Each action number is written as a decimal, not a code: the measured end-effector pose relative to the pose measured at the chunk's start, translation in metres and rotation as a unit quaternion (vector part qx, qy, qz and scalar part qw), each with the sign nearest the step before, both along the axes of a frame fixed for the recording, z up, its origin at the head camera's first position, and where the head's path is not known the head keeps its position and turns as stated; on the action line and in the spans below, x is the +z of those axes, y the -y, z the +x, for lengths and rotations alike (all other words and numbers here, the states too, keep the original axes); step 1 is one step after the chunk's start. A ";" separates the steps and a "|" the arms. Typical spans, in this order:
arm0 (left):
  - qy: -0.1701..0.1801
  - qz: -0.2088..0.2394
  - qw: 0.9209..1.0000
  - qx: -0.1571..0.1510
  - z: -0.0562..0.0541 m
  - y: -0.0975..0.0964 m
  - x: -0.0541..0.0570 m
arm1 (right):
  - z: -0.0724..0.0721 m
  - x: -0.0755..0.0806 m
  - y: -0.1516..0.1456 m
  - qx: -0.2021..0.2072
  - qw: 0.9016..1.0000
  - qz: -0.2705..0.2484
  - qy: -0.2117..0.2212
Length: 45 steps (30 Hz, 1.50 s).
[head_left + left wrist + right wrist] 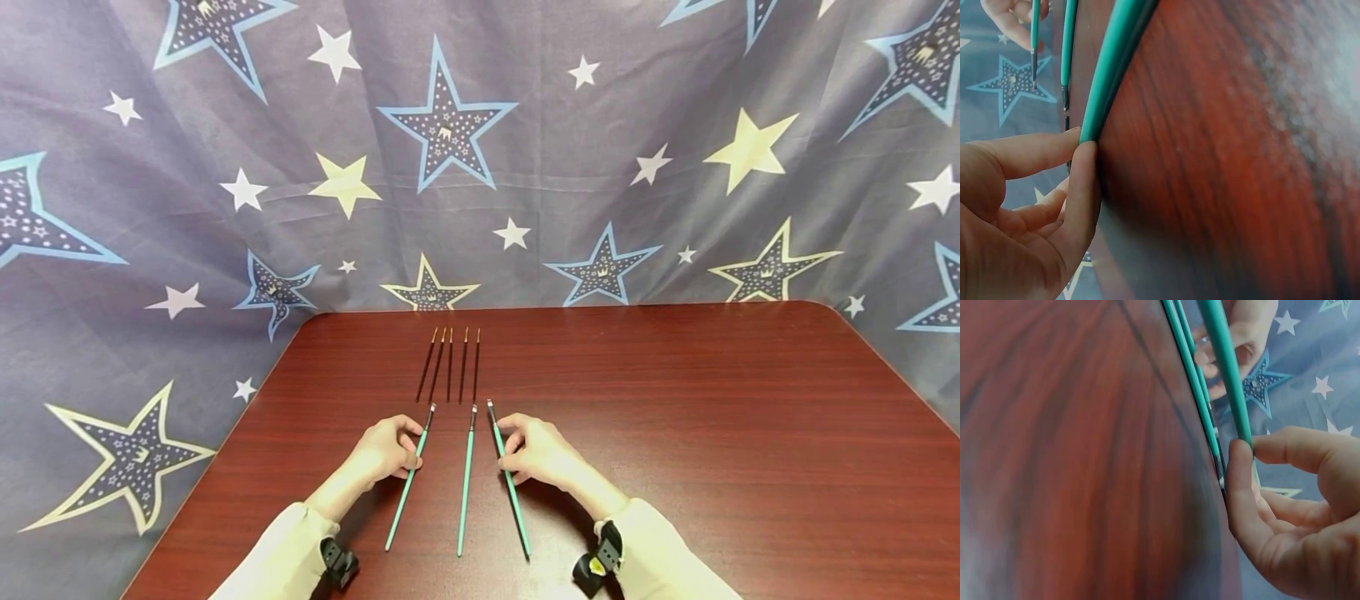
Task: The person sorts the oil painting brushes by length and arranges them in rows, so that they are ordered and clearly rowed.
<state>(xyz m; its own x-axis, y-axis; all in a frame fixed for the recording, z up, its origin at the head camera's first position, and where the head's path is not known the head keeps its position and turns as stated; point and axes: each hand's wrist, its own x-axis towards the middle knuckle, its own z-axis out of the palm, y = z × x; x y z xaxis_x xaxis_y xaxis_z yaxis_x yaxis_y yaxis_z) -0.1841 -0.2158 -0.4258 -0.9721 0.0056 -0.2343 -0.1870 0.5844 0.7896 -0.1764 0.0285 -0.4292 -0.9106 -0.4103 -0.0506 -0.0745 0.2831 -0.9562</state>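
Note:
Three green-handled paintbrushes lie in a spread row in the head view, bristle ends toward the back. My left hand (387,450) pinches the left paintbrush (406,495) between thumb and finger; close up, its green handle (1105,75) crosses the fingertips. The middle paintbrush (466,487) lies on the table, untouched. On the other side, my right hand (542,452) pinches the right paintbrush (517,508) near its upper part. In the right wrist view that handle (1229,369) looks raised off the tabletop. The fingers partly cover both held brushes.
Behind the green brushes, several thin dark paintbrushes (449,367) lie side by side, tips pointing away. Everything rests on a reddish-brown wooden table (712,417). A grey curtain with stars (480,208) hangs right behind the table's far edge.

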 end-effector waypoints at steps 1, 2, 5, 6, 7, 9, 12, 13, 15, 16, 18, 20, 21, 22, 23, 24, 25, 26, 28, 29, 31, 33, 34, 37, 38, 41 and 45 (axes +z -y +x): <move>0.001 0.003 1.000 0.002 0.000 0.000 0.000 | 0.000 0.000 0.002 0.000 1.000 -0.003 0.000; 0.002 0.005 1.000 0.003 0.000 0.000 0.000 | 0.001 0.000 0.005 -0.001 1.000 -0.005 0.000; 0.006 0.015 1.000 0.004 -0.001 -0.001 -0.001 | 0.002 -0.001 0.012 -0.001 1.000 -0.010 -0.002; 0.007 0.017 1.000 0.005 -0.002 -0.001 -0.001 | 0.003 -0.001 0.015 -0.001 1.000 -0.011 -0.002; 0.009 0.019 1.000 0.005 -0.002 -0.001 -0.001 | 0.003 -0.001 0.017 -0.002 1.000 -0.012 -0.002; 0.009 0.017 1.000 0.005 -0.002 -0.002 -0.001 | 0.004 -0.001 0.024 -0.002 1.000 -0.010 -0.002; 0.009 0.009 1.000 0.005 -0.001 -0.001 -0.001 | 0.004 0.000 0.034 -0.009 1.000 0.002 -0.005; 0.009 0.008 1.000 0.005 -0.001 -0.001 -0.001 | 0.004 0.001 0.037 -0.014 1.000 0.008 -0.005; 0.007 0.005 1.000 0.004 -0.001 -0.001 0.000 | 0.005 0.003 0.043 -0.024 0.999 0.020 -0.008; 0.007 0.006 1.000 0.004 0.000 -0.001 0.000 | 0.005 0.003 0.046 -0.030 0.999 0.030 -0.011; 0.005 0.008 1.000 0.004 0.000 -0.001 0.000 | 0.005 0.004 0.051 -0.039 0.998 0.044 -0.014; 0.005 0.008 1.000 0.004 0.000 0.000 0.000 | 0.005 0.006 0.056 -0.045 0.997 0.057 -0.017; 0.005 0.009 1.000 0.005 0.000 0.000 0.000 | 0.005 0.006 0.059 -0.047 0.997 0.064 -0.017; 0.005 0.009 1.000 0.005 0.000 0.000 0.000 | 0.005 0.007 0.061 -0.048 0.996 0.069 -0.016; 0.005 0.008 1.000 0.006 0.000 0.000 0.000 | 0.005 0.008 0.063 -0.050 0.996 0.072 -0.016; 0.005 0.008 1.000 0.006 0.000 0.000 0.000 | 0.005 0.008 0.066 -0.051 0.996 0.078 -0.015; 0.005 0.007 1.000 0.006 0.000 0.000 -0.001 | 0.005 0.009 0.068 -0.054 0.995 0.084 -0.014; 0.005 0.007 1.000 0.005 0.000 0.000 -0.001 | 0.005 0.009 0.070 -0.057 0.994 0.090 -0.015; 0.007 0.008 1.000 0.005 0.000 0.000 0.000 | 0.005 0.010 0.074 -0.062 0.993 0.101 -0.014; 0.009 0.009 1.000 0.004 0.000 0.000 0.000 | 0.005 0.011 0.076 -0.066 0.992 0.107 -0.013; 0.011 0.010 1.000 0.003 0.000 -0.001 0.000 | 0.006 0.012 0.079 -0.074 0.990 0.123 -0.012; 0.013 0.010 1.000 0.002 0.000 -0.001 0.000 | 0.006 0.012 0.083 -0.080 0.987 0.139 -0.011; 0.012 0.010 1.000 0.003 0.000 -0.001 0.000 | 0.006 0.012 0.085 -0.083 0.986 0.145 -0.010; 0.010 0.006 1.000 0.003 0.000 -0.001 -0.001 | 0.005 0.013 0.090 -0.090 0.982 0.163 -0.014; 0.009 0.006 1.000 0.003 0.000 0.000 -0.001 | 0.004 0.013 0.092 -0.092 0.981 0.170 -0.016; 0.008 0.006 1.000 0.003 0.000 0.000 -0.001 | 0.003 0.013 0.096 -0.096 0.977 0.191 -0.026; 0.007 0.006 1.000 0.002 -0.001 -0.001 -0.001 | 0.000 0.011 0.102 -0.098 0.968 0.229 -0.035</move>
